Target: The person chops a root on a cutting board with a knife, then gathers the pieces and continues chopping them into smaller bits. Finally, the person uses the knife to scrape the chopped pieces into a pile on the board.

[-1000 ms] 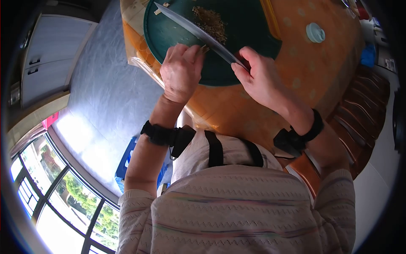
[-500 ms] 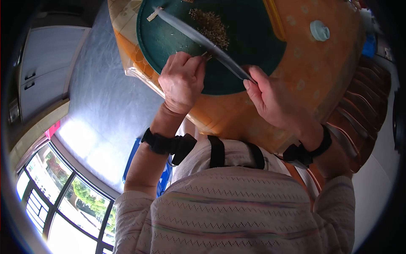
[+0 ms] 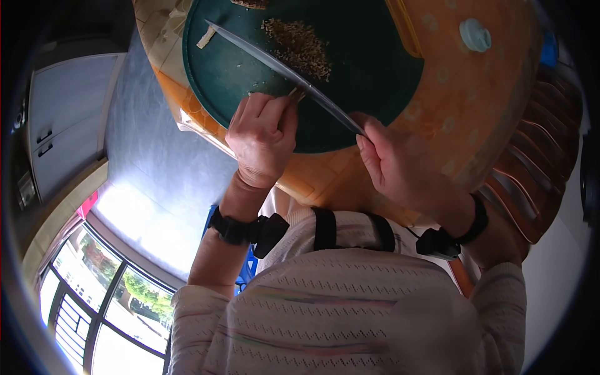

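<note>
At upper centre, the right hand [image 3: 400, 159] is closed round the knife [image 3: 281, 69]; the left hand [image 3: 261, 134], fingers curled, pinches what seems a small strip [image 3: 297, 94] against the green board [image 3: 356, 75].

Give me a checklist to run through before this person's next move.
1. Long grey metal knife gripped in the right hand: ok.
2. Small brownish piece pinched in the left hand: ok.
3. Left fingertips clear of the blade: cannot tell; they are close.
4. Flat pale strip away from the knife tip: not ok, it lies beside it.
5. Finely chopped brown heap on the round dark-green board: ok.
</note>
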Demonstrator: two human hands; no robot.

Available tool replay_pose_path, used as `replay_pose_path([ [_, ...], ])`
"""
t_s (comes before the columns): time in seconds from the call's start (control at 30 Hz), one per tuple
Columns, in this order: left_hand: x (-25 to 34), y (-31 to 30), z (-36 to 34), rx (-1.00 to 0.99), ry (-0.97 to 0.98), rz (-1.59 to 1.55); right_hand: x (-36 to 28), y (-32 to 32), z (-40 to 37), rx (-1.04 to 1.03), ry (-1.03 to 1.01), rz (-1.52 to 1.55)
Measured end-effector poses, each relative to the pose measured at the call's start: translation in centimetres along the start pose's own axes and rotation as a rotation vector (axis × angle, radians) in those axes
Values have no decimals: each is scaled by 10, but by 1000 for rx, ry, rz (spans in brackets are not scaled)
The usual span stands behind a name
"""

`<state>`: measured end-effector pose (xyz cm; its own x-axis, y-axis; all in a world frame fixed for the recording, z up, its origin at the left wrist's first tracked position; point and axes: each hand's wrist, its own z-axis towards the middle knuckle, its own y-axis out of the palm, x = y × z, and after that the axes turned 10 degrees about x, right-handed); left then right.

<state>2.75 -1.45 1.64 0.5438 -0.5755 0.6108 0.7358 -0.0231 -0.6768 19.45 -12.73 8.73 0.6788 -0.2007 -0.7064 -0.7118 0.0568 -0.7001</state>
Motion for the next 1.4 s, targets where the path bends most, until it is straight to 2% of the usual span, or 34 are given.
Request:
replay_pose_path([
  [0.07, -2, 3, -1, 46, 32, -15, -4, -3, 1, -16, 24, 13],
  [0.23, -4, -1, -1, 0, -1, -23, -4, 1, 2, -10, 42, 69],
  [0.43, -6, 1, 0, 14, 22, -56, -3, 6, -3, 4, -46, -47],
  [0.6, -9, -2, 0, -30, 24, -26, -13, 9, -2, -121, -47, -229],
  [0.97, -20, 0, -1, -53, 36, -66, -16, 22, 23, -310, 106, -183],
  [1.03, -22, -1, -4, -54, 17, -71, -18, 28, 32, -302, 120, -126],
  [1.2, -14, -2, -2, -47, 11, -53, -12, 29, 35, -168, 3, -73],
  [1.4, -13, -1, -6, -17, -70, -81, -1, 26, 35, -133, 10, -63],
])
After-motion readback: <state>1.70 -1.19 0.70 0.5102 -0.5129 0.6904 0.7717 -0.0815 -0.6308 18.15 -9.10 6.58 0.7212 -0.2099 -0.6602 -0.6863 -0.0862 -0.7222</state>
